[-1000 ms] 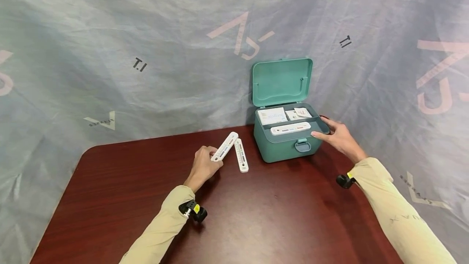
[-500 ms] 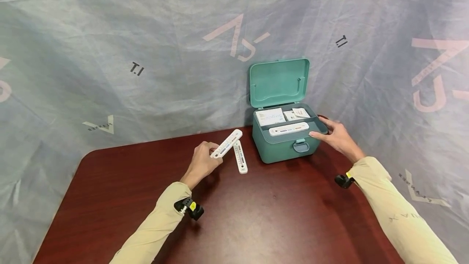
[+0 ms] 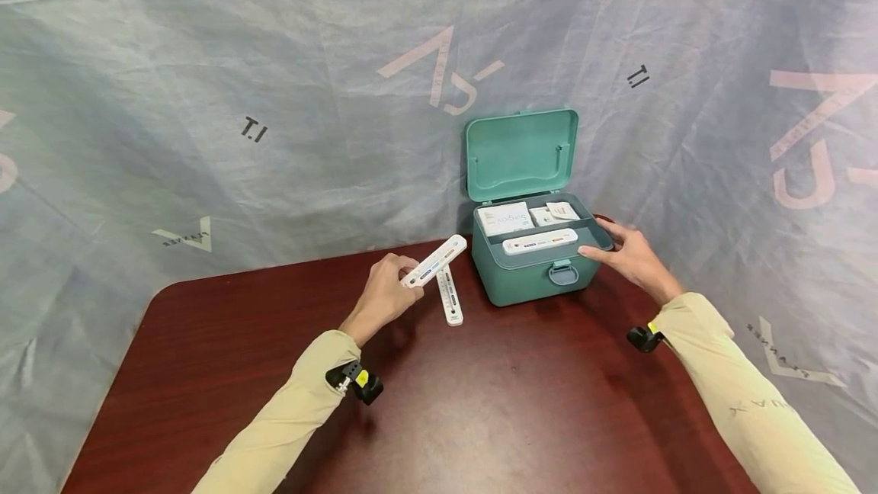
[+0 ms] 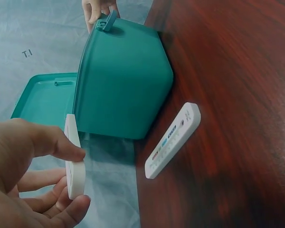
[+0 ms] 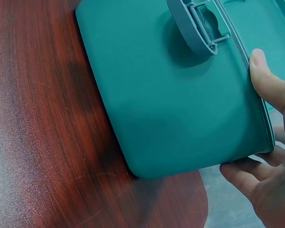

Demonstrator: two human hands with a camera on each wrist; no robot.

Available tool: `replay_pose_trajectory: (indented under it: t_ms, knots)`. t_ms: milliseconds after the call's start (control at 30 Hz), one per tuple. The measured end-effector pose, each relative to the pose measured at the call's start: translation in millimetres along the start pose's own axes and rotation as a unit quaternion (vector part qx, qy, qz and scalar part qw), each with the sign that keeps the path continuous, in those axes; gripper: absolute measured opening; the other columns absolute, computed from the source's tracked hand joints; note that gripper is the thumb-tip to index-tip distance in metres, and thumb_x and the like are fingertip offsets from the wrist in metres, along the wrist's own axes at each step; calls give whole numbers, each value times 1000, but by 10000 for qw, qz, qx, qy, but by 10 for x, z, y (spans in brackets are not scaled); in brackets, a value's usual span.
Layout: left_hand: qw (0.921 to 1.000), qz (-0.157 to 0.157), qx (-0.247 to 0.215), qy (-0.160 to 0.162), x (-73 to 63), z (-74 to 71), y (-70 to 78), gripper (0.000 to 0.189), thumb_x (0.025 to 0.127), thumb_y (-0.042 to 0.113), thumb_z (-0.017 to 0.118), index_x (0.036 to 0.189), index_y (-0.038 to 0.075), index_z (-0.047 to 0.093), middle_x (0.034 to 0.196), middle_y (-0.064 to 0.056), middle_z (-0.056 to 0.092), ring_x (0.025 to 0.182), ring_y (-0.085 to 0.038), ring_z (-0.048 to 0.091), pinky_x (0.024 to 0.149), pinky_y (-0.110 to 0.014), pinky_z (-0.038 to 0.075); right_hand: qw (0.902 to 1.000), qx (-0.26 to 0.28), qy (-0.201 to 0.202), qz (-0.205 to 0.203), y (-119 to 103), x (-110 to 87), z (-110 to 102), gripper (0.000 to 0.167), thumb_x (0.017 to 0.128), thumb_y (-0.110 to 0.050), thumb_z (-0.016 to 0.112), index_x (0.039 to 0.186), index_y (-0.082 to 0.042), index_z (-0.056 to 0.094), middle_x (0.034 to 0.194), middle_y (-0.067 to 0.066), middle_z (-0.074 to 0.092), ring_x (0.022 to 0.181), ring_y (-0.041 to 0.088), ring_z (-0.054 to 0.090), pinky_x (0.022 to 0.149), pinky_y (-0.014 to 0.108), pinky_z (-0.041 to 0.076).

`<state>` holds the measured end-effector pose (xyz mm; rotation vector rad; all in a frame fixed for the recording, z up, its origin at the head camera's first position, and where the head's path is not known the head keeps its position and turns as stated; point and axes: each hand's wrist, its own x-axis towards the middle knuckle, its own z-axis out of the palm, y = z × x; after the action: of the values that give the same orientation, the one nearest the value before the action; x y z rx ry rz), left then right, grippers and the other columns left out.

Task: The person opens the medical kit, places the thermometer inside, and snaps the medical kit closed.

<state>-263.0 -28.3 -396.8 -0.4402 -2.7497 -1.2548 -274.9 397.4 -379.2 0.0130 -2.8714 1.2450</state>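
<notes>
My left hand point(image 3: 387, 292) pinches one end of a white strip thermometer point(image 3: 435, 261), held up off the table and slanting toward the green storage box point(image 3: 528, 284). In the left wrist view that thermometer point(image 4: 75, 175) shows edge-on between thumb and fingers. A second thermometer point(image 3: 450, 297) lies on the table left of the box, partly overlapped by the held one in the head view. A third thermometer point(image 3: 540, 242) rests in the box's front tray compartment. My right hand point(image 3: 634, 259) grips the box's right side, thumb on the rim and fingers against the outer wall point(image 5: 180, 114).
The lid point(image 3: 523, 155) stands raised behind the box. A white carton point(image 3: 506, 218) and small white packets point(image 3: 562, 211) fill the rear compartments. A latch point(image 3: 564, 272) hangs on the front wall. Grey cloth point(image 3: 309, 136) hangs behind the dark red table point(image 3: 480, 402).
My left hand has lifted the thermometer slightly up and right, closer to the box. The right hand stays on the box's edge. The view has shifted a little.
</notes>
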Motion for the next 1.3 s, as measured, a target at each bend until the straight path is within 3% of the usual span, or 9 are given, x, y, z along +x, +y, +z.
replay_pose_trajectory:
  t_ms: [467,767,1100,1300]
  knots:
    - [9995,281,27,-105,65,-58,155,35,66,2,73,101,3,70,94,-8,60,89,-26,56,72,-32,45,9999,93,-6,-43,5,12,7,89,81,-42,72,148,-5,28,141,25,39,116,36,53,73,11,43]
    - [9985,512,-48,-165,58,12,190,35,68,3,74,102,5,70,94,-6,60,86,-20,55,73,-30,46,9997,251,-22,-46,29,8,41,89,81,-40,73,148,-3,28,140,25,40,118,37,51,73,10,43]
    - [9971,722,-114,-187,109,72,254,35,69,3,73,104,6,70,94,-5,60,86,-19,56,74,-30,46,9999,110,17,38,25,-1,40,90,81,-41,73,148,-3,27,140,25,41,119,37,51,79,19,46]
    - [9957,871,-191,-240,139,142,283,37,70,3,74,107,6,70,96,-5,60,84,-18,57,73,-29,48,9999,75,56,-36,69,15,52,89,81,-42,72,148,-4,28,138,24,43,118,36,52,77,15,45]
